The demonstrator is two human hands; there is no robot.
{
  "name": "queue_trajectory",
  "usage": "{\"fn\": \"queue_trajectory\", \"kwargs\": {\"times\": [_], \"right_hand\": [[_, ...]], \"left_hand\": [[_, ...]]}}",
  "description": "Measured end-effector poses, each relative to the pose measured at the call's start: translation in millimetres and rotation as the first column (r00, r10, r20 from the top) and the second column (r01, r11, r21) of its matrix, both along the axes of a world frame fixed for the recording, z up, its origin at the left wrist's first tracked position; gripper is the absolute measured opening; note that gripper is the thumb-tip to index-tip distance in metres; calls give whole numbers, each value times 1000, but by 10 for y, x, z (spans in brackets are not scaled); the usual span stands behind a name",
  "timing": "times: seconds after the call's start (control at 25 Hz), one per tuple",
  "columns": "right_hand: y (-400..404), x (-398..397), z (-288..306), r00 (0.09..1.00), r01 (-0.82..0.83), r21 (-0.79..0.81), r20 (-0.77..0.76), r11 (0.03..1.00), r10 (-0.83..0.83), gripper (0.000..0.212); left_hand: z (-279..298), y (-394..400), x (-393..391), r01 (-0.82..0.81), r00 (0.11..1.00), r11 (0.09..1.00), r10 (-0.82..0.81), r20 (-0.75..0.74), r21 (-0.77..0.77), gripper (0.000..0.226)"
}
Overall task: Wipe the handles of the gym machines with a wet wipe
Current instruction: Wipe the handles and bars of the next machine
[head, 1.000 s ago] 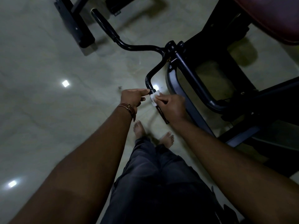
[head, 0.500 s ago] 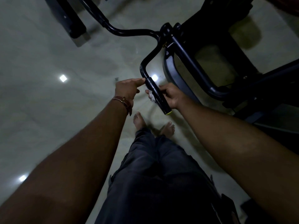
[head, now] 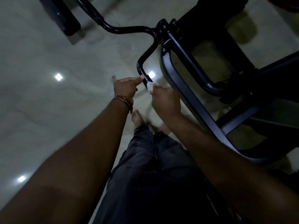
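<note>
While the right hand (head: 165, 101) is gripping a crumpled white wet wipe (head: 150, 86) around the black curved metal handle (head: 142, 62)

left hand (head: 125, 88) is steadying it, thumb touching the bar, fingers curled under, can't tell how tight.

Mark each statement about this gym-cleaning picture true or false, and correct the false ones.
1. The right hand holds the white wipe against the black handle. True.
2. The left hand hangs free of the machine. False: its thumb touches the handle just above the wipe.
3. A brown bracelet sits on the left wrist. True.
4. The person wears shoes. False: a bare foot shows on the pale floor.
</note>
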State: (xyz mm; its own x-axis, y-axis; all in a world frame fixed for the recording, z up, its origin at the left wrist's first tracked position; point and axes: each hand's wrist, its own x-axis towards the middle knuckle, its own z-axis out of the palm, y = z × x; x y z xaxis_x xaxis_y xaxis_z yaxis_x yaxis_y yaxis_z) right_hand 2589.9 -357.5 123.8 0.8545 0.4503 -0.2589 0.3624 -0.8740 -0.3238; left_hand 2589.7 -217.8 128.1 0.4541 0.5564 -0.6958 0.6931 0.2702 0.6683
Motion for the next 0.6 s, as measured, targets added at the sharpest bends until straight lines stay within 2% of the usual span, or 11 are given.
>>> {"fn": "queue_trajectory", "kwargs": {"times": [0.12, 0.24, 0.36, 0.48, 0.52, 0.56, 0.6], "right_hand": [[184, -104, 60, 995, -17, -40, 95, 999, 21, 33], [329, 59, 105, 996, -19, -85, 89, 996, 27, 34], [89, -184, 126, 993, -77, -105, 81, 992, 85, 43], [96, 7, -28, 991, -54, 4, 119, 999, 54, 27], [142, 165, -115, 999, 24, 112, 23, 993, -26, 23], [143, 303, -173, 975, 170, 253, -182, 953, -125, 28], [78, 403, -247, 878, 373, 377, -439, 848, -191, 35]], "left_hand": [[5, 20, 2, 10, 1000, 1000, -10, -9, 4, 19], [18, 45, 29, 78, 997, 997, -77, -20, 10, 20], [18, 82, 62, 94, 995, 996, -93, -41, 7, 21], [28, 85, 76, 87, 996, 996, -86, -38, 20, 22], [30, 85, 77, 97, 995, 995, -96, -38, 24, 21], [37, 82, 74, 109, 993, 994, -108, -42, 27, 21], [39, 75, 70, 106, 993, 994, -105, -49, 28, 21]]}}
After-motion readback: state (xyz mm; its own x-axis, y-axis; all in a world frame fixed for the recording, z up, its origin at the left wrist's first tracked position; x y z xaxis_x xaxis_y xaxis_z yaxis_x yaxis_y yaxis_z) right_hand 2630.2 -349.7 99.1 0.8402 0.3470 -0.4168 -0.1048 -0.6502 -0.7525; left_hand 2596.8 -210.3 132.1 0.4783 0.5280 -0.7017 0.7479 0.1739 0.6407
